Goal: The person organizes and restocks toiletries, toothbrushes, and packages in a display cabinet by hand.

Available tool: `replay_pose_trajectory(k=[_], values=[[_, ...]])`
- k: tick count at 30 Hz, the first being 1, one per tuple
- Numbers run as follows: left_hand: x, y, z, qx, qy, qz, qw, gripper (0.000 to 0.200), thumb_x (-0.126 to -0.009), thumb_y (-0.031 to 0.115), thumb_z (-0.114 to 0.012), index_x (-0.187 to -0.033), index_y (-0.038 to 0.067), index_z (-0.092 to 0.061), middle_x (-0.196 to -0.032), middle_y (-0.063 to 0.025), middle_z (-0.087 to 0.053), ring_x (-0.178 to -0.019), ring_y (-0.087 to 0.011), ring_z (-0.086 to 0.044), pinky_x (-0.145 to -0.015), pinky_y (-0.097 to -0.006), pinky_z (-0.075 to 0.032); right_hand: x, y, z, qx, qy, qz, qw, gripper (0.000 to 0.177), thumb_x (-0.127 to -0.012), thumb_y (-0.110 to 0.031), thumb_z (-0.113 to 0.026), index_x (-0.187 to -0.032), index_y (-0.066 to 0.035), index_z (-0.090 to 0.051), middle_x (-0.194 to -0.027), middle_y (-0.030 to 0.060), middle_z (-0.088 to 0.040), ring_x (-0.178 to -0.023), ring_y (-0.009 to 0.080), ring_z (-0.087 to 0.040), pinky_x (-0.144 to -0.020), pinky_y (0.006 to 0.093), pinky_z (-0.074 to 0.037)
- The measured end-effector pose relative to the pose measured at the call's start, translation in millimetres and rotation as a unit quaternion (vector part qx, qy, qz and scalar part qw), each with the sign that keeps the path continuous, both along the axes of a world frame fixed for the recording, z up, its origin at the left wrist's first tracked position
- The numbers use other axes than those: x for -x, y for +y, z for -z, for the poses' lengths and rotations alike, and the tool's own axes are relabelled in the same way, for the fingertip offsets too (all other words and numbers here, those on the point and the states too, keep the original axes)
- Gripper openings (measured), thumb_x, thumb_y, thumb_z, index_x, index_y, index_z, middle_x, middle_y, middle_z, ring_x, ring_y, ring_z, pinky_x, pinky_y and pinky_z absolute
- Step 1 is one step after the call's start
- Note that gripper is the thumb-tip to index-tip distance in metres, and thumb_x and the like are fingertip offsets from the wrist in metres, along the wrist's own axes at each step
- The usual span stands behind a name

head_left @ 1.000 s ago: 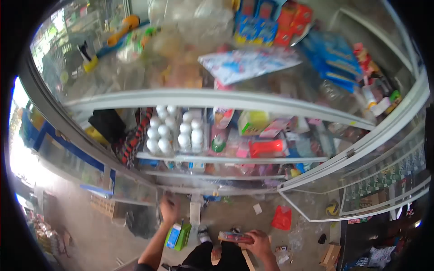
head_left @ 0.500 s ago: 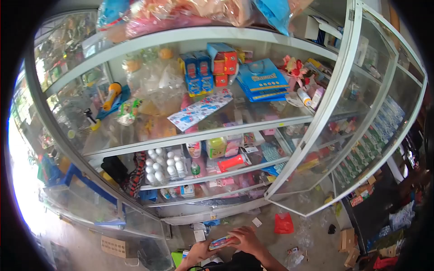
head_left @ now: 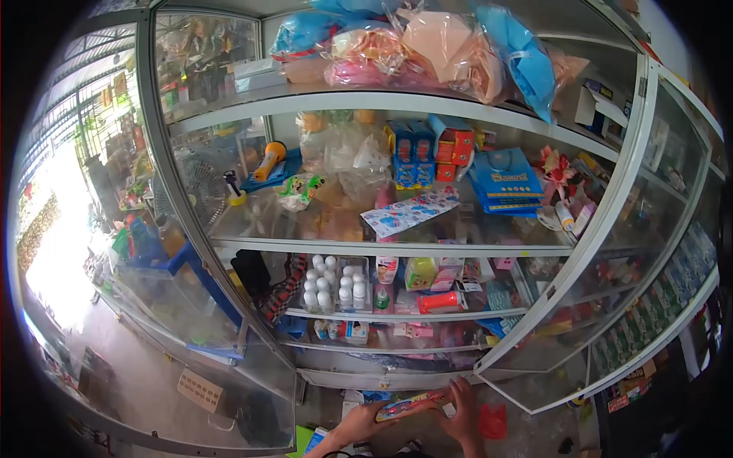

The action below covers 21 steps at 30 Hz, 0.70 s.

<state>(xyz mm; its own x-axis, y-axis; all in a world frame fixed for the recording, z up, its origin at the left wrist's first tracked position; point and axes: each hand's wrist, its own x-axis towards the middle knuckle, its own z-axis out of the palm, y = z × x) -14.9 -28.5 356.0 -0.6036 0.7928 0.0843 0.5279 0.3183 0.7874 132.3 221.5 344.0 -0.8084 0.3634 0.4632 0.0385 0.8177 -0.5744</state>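
Observation:
A slim, colorful package (head_left: 406,407), with red, yellow and blue print, is held low in front of the glass cabinet. My left hand (head_left: 359,424) grips its left end, fingers closed. At the other end is my right hand (head_left: 461,413), its thumb and fingers closed round the package edge. What exactly the package contains cannot be made out. Nearest above the hands are the cabinet's lower shelves, with white bulb-like items (head_left: 334,283) in clear packs and an orange-red tube (head_left: 440,302).
Both glass doors stand open, the right door (head_left: 580,252) and the left door (head_left: 263,393). On the middle shelf lie blue bags (head_left: 504,183), a patterned packet (head_left: 410,211) and a yellow flashlight (head_left: 270,161). A red plastic bag (head_left: 492,420) and a cardboard box (head_left: 201,391) are at floor level.
The view has tilted up and turned left, so the cabinet appears lower and further right. The package has moved right in view with both hands on it.

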Motion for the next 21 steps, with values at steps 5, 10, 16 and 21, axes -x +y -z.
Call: replay_pose_trajectory(k=[5,10,16,21], values=[[30.5,-9.3,-38.0,-0.052,0.033,0.003,0.998,0.056,-0.091,0.039,-0.078,-0.132,0.004,-0.064,-0.110,-0.0215,-0.073,-0.097,-0.0418,-0.071,-0.082,-0.0464,-0.058,-2.0,-5.0,0.3,0.035,0.035,0.014,0.999,0.076,-0.084,-0.037,-0.083,-0.147,-0.006,-0.053,-0.145,0.0220,-0.053,-0.135,0.0440,-0.049,-0.111,0.0525,-0.042],[44.9,-7.3,-68.8,-0.069,0.059,-0.040,0.995,0.058,-0.087,0.035,-0.083,-0.131,0.003,-0.066,-0.105,-0.0180,-0.074,-0.083,-0.0311,-0.071,-0.075,-0.0396,-0.056,0.2,-3.9,18.1,0.062,0.032,-0.016,0.997,0.072,-0.087,-0.032,-0.080,-0.147,-0.004,-0.051,-0.140,0.0219,-0.057,-0.130,0.0407,-0.055,-0.108,0.0493,-0.045],[26.7,18.7,-61.5,-0.054,0.031,0.013,0.998,0.056,-0.085,0.032,-0.085,-0.129,0.003,-0.067,-0.107,-0.0194,-0.075,-0.093,-0.0336,-0.074,-0.082,-0.0401,-0.057,-12.1,-2.5,15.9,0.170,0.060,0.024,0.983,0.048,-0.098,-0.022,-0.069,-0.140,-0.001,-0.057,-0.113,0.0153,-0.073,-0.108,0.0322,-0.070,-0.096,0.0420,-0.052],[39.5,31.3,-49.0,-0.125,0.090,-0.020,0.988,0.054,-0.079,0.017,-0.087,-0.127,0.000,-0.067,-0.098,-0.0189,-0.072,-0.087,-0.0351,-0.071,-0.075,-0.0400,-0.054,-29.5,-0.4,2.6,0.198,0.067,0.047,0.977,0.040,-0.100,-0.021,-0.067,-0.134,0.001,-0.060,-0.107,0.0166,-0.074,-0.101,0.0324,-0.072,-0.090,0.0407,-0.054]])
